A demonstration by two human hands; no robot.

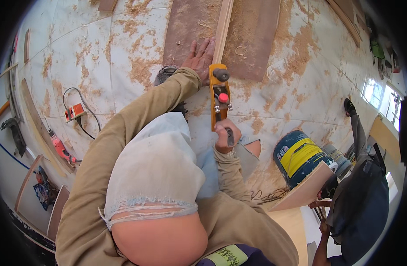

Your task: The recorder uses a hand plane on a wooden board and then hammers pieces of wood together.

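Observation:
My right hand (pixel 223 136) is wrapped round the dark rear handle of a hand plane (pixel 213 95). The plane has an orange-yellow body, a dark front knob and a round red knob in its middle. Its front end sits at the near end of a long wooden strip (pixel 222 31), which stands on a brown board (pixel 256 48) on the floor. My left hand (pixel 198 58) lies flat with fingers stretched out on the board, against the strip's left side and just beyond the plane's nose. The plane's underside is hidden.
Sawdust and shavings litter the pale tiled floor (pixel 137 26). To the left are an orange power socket box (pixel 74 112) with a cord, a red power tool (pixel 60 148) and a long plank (pixel 39 119). A blue-and-yellow bucket (pixel 301 155) and another person (pixel 361 199) are at the right.

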